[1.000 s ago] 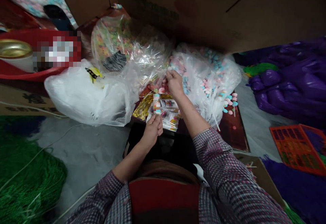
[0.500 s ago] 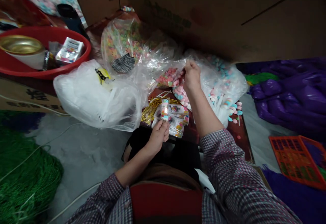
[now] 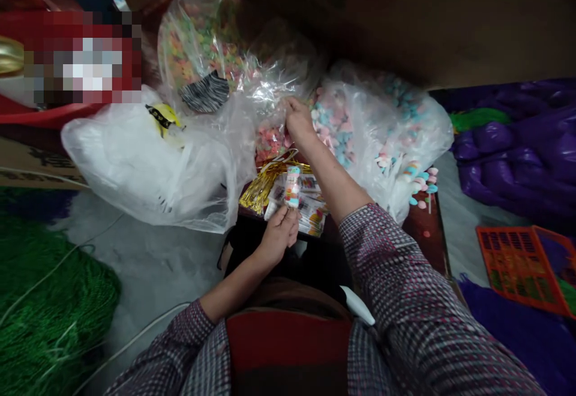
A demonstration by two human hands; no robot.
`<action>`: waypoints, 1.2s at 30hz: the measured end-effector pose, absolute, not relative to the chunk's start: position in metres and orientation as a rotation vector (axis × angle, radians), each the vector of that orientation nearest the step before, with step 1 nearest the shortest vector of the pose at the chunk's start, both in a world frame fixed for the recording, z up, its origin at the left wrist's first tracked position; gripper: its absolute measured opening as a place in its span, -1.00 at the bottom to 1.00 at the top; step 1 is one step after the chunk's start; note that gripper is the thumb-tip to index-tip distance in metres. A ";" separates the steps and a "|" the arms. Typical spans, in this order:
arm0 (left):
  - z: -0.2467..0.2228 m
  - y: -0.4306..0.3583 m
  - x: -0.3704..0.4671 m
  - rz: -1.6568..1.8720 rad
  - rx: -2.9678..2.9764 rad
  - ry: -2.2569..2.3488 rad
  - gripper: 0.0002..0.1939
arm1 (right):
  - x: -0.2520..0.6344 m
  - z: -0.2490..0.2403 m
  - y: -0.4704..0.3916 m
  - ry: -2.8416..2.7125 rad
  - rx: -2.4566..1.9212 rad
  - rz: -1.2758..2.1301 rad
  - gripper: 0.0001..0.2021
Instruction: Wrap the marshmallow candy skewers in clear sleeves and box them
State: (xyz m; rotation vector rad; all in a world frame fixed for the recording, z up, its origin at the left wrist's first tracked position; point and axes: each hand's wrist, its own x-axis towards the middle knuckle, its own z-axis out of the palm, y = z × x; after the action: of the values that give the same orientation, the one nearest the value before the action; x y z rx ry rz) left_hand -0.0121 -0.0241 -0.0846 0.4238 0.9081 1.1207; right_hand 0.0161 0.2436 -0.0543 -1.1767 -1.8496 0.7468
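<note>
My left hand point(image 3: 282, 228) is closed on the lower end of a small wrapped candy point(image 3: 293, 186), which stands up from my fingers with pastel colours showing. Under it lie printed packets point(image 3: 310, 217) and gold ties point(image 3: 258, 191). My right hand point(image 3: 297, 117) has its fingers bent together at the edge of a clear bag; whether they grip the plastic or something small is hidden. Pink candies point(image 3: 269, 142) show just below it to the left, and a clear bag of pink and blue candies point(image 3: 335, 123) is to its right.
A white plastic bag point(image 3: 148, 168) and a red basin point(image 3: 40, 117) are on the left. Behind stands a large cardboard box point(image 3: 405, 30). Loose candies point(image 3: 423, 187) lie at the table's right end. An orange basket point(image 3: 517, 270) is at the far right.
My right hand has moved left, from beside the pink and blue candies to the bag edge above the pink ones. My left hand still holds the wrapped candy. The view has shifted slightly.
</note>
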 end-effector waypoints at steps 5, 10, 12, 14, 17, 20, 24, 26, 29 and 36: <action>-0.087 -0.024 -0.012 1.139 0.416 0.912 -0.34 | -0.002 -0.066 0.233 -2.116 -1.311 0.741 -0.57; -0.088 -0.025 -0.013 1.160 0.410 0.878 -0.37 | 0.011 -0.085 0.219 -1.625 -1.209 1.151 -0.52; -0.087 -0.025 -0.014 1.175 0.393 0.880 -0.37 | 0.018 -0.081 0.218 -1.587 -1.109 1.263 -0.57; -0.085 -0.025 -0.014 1.192 0.377 0.883 -0.38 | 0.029 -0.071 0.217 -1.623 -1.040 1.297 -0.67; -0.082 -0.024 -0.016 1.215 0.360 0.868 -0.41 | 0.058 -0.057 0.206 -1.693 -1.056 1.222 -0.74; -0.081 -0.024 -0.017 1.231 0.362 0.830 -0.45 | 0.099 -0.054 0.185 -1.754 -1.182 1.080 -0.75; -0.080 -0.023 -0.018 1.266 0.348 0.805 -0.51 | 0.138 -0.062 0.160 -1.968 -1.506 0.767 -0.75; -0.080 -0.022 -0.018 1.285 0.340 0.806 -0.53 | 0.139 -0.063 0.152 -2.126 -1.615 0.593 -0.75; -0.080 -0.021 -0.017 1.304 0.341 0.826 -0.57 | 0.122 -0.060 0.146 -2.392 -1.678 0.415 -0.69; -0.079 -0.021 -0.016 1.335 0.344 0.855 -0.60 | 0.100 -0.063 0.142 -2.487 -1.763 0.280 -0.63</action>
State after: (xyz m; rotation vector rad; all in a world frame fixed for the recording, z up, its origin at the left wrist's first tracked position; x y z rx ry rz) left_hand -0.0155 -0.0208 -0.0793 0.3438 0.8546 1.3349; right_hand 0.1002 0.1416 -0.0628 -1.7630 -2.4871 0.2799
